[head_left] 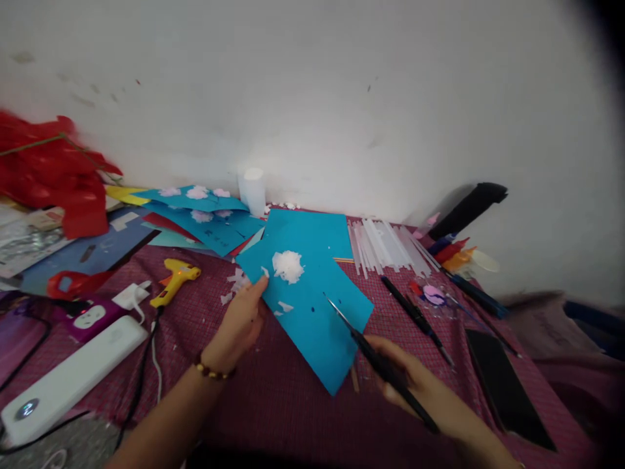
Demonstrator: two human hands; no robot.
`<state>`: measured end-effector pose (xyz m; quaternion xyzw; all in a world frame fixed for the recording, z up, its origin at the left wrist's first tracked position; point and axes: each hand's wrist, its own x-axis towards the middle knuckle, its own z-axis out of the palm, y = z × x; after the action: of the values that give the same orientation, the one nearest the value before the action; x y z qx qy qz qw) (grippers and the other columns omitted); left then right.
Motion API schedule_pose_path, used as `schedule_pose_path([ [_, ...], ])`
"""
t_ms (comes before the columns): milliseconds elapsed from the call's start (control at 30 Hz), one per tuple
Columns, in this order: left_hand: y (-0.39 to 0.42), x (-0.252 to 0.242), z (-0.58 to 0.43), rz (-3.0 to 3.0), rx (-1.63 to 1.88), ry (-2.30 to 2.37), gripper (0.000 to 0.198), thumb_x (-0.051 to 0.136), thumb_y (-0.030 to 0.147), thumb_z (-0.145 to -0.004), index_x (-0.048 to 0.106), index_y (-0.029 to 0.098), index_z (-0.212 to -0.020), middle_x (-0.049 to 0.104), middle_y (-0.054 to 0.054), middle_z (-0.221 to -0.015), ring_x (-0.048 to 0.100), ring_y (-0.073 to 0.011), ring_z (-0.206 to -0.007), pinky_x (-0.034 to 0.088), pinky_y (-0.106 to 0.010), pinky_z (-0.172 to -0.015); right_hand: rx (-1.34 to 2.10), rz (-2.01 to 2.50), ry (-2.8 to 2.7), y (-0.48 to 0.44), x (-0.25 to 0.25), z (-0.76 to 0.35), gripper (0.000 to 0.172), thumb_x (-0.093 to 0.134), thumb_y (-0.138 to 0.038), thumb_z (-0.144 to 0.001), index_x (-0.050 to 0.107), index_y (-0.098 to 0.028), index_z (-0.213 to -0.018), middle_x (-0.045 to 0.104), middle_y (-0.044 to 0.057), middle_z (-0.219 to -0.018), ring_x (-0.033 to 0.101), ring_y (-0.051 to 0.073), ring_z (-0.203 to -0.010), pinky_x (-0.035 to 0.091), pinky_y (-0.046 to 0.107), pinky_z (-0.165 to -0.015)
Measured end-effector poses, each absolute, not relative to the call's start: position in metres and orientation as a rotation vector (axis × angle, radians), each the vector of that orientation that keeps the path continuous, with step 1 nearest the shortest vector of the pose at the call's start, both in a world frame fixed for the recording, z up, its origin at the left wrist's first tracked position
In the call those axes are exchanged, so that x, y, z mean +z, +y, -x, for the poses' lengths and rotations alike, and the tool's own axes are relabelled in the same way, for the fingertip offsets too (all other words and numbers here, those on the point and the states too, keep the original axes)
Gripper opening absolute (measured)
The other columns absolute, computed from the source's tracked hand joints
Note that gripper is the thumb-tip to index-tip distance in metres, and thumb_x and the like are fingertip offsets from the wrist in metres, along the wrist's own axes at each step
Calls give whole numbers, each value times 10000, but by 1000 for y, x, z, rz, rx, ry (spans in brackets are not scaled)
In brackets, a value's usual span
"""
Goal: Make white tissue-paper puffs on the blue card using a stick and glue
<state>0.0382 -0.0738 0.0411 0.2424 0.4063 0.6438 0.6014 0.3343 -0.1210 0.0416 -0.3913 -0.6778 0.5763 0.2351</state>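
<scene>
A blue paper sheet (312,286), bearing a ragged white petal cluster (288,267), is laid cornerwise on the checked cloth (288,423). Its left edge is pinched by the left hand (241,316), seemingly for steadiness; whether the white scrap (264,271) there is held cannot be told. A slim black tool (381,368) is gripped slantwise by the right hand (410,371), apparently keeping the cluster unobscured. Beyond, a yellow glue gun (174,280) and translucent sticks (385,244) are placed either side, presumably for easy reach.
</scene>
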Motion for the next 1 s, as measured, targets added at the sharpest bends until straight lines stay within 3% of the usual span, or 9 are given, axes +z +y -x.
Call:
schedule_pose_path([
  [133, -47, 84, -31, -778, 1312, 986, 351, 732, 291, -727, 635, 139, -1028, 722, -68, -933, 667, -202, -813, 540, -307, -747, 1014, 1243, -2049, -96, 66, -349, 593, 711, -334, -768, 498, -267, -1318, 534, 125, -1321, 501, 309, -1201, 374, 490, -1025],
  [333, -37, 144, -48, -1180, 1091, 991, 250, 663, 365, -786, 669, 154, -920, 721, -56, -828, 649, -189, -709, 527, -301, -687, 437, 1252, -2190, -74, 126, -385, 610, 698, -306, -765, 493, -261, -1338, 569, 114, -1282, 527, 305, -1171, 386, 507, -1020],
  [500, -43, 171, -65, -1478, 900, 1006, 294, 613, 426, -799, 670, 162, -915, 707, -63, -796, 627, -210, -666, 507, -310, -631, 361, 1228, -2265, -78, 163, -405, 603, 704, -288, -755, 507, -275, -1324, 578, 93, -1251, 544, 282, -1142, 427, 476, -992],
  [700, -53, 199, -75, -1776, 769, 1076, 264, 533, 422, -840, 657, 189, -828, 653, -22, -714, 555, -158, -586, 422, -222, -522, 380, 1154, -2273, -84, 173, -418, 603, 695, -238, -756, 516, -271, -1331, 596, 90, -1227, 567, 273, -1103, 437, 474, -975],
  [867, -58, 224, -79, -2065, 753, 1205, 293, 529, 396, -821, 594, 176, -640, 529, 9, -562, 458, -122, -509, 317, -194, -458, 403, 1086, -2291, -78, 181, -422, 602, 704, -288, -763, 514, -273, -1335, 608, 85, -1195, 569, 267, -1084, 456, 441, -937],
  [1000, -61, 231, -77, -2040, 729, 1241, 258, 561, 382, -791, 618, 171, -653, 547, 6, -575, 462, -121, -511, 285, -195, -452, 401, 1062, -2333, -74, 183, -417, 564, 701, -274, -765, 542, -284, -1306, 631, 70, -1153, 588, 253, -1037, 468, 412, -901],
])
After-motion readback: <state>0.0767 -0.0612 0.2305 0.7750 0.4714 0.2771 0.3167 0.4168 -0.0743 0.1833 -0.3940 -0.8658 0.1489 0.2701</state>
